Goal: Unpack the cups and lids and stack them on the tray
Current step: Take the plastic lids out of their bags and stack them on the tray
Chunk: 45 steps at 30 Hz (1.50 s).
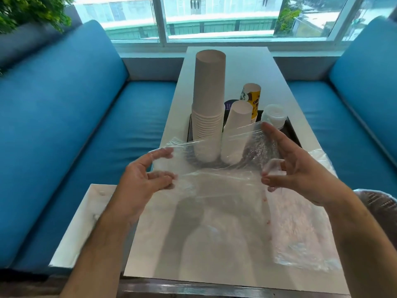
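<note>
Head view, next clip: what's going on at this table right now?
A person holds a clear plastic wrapper stretched between the left hand and right hand above the white table. Behind it, on the dark tray, stand a tall stack of upside-down white paper cups, a shorter white cup stack, a yellow printed cup stack and a stack of clear plastic lids. More crumpled plastic lies on the table's right.

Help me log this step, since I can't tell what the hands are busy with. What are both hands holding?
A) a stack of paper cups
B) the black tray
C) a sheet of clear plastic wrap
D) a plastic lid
C: the left hand and right hand pinch a stretched sheet of clear plastic wrap between them, while the cup stacks and lids stand untouched on the tray behind it.
</note>
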Available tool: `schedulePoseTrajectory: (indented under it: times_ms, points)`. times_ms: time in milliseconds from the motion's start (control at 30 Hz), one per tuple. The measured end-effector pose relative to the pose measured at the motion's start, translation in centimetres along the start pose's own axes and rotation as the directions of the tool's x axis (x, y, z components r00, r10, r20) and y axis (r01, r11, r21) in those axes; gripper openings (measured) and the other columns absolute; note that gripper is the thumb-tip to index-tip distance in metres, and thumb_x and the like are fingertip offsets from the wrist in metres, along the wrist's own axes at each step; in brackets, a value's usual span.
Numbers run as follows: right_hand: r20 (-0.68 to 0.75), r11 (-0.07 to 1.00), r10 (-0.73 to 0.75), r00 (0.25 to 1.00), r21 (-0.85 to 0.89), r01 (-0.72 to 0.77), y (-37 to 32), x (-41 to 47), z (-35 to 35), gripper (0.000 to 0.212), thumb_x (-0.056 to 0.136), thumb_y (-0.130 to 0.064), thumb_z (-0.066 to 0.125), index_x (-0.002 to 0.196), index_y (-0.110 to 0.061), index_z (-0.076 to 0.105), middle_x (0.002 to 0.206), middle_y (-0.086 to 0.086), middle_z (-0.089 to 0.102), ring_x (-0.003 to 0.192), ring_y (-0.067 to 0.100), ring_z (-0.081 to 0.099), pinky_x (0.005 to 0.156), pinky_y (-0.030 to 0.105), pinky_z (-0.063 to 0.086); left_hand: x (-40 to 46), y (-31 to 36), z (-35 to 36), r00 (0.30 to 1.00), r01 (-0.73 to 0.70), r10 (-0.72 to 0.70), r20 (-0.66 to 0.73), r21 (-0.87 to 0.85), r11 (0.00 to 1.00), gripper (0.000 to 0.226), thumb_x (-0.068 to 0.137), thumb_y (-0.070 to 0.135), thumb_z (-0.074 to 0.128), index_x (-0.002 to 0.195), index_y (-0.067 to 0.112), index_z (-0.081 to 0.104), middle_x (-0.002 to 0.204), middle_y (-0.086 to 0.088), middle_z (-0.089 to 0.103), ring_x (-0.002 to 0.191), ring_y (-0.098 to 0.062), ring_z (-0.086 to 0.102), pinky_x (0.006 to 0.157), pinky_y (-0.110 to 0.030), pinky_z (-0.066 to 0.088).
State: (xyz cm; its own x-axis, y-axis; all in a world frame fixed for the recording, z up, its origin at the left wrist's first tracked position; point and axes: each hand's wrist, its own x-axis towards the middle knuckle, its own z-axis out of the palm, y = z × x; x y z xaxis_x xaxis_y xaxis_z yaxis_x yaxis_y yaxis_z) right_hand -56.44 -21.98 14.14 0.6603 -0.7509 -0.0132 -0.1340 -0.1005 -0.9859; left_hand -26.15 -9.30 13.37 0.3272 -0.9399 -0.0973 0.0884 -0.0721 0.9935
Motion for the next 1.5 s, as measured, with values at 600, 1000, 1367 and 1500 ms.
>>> schedulePoseTrajectory:
  times_ms: [600, 1000, 1367, 1500]
  points:
    - [-0.115, 0.958, -0.076, 0.990, 0.267, 0.105, -0.4, 0.1, 0.9, 0.109, 0.069, 0.012, 0.070, 0.155, -0.040, 0.027, 0.147, -0.038, 0.040, 0.081, 0.029, 0.060, 0.068, 0.030, 0.060, 0.8, -0.2, -0.5, 0.961, 0.065, -0.088, 0.261, 0.098, 0.993, 0.038, 0.063, 0.035, 0.091, 0.096, 0.025, 0.076, 0.114, 0.003, 0.071, 0.094, -0.023, 0.072, 0.081, -0.034, 0.059]
    - [-0.147, 0.955, -0.077, 0.986, 0.274, 0.116, -0.8, -0.2, -1.1, 0.110, 0.066, -0.007, 0.086, 0.154, -0.043, 0.030, 0.155, -0.035, 0.030, 0.060, 0.012, 0.058, 0.066, 0.026, 0.060, 1.6, -0.6, -2.5, 0.976, 0.000, 0.009, 0.216, -0.041, 0.999, 0.046, 0.047, 0.054, 0.096, 0.069, 0.023, 0.071, 0.110, 0.001, 0.067, 0.097, -0.018, 0.064, 0.080, -0.029, 0.057]
    - [-0.004, 0.973, -0.075, 0.997, 0.220, 0.074, -1.4, 0.0, -1.4, 0.112, 0.071, 0.016, 0.069, 0.156, -0.042, 0.023, 0.155, -0.030, 0.035, 0.084, 0.032, 0.060, 0.062, 0.032, 0.061, 3.0, -0.9, -0.3, 0.908, 0.171, -0.050, 0.416, -0.260, 0.950, 0.072, 0.065, 0.000, 0.085, 0.123, 0.033, 0.059, 0.130, -0.015, 0.065, 0.094, -0.033, 0.071, 0.076, -0.037, 0.062]
    - [0.023, 0.995, -0.008, 1.000, 0.102, 0.006, -1.1, -0.5, -2.2, 0.113, 0.073, 0.015, 0.072, 0.154, -0.048, 0.023, 0.146, -0.042, 0.038, 0.100, 0.028, 0.066, 0.069, 0.037, 0.062, 3.2, -0.3, -0.6, 0.917, 0.059, -0.024, 0.398, -0.075, 0.995, 0.082, 0.066, -0.010, 0.078, 0.137, 0.024, 0.057, 0.120, 0.012, 0.070, 0.090, -0.020, 0.072, 0.063, -0.027, 0.059]
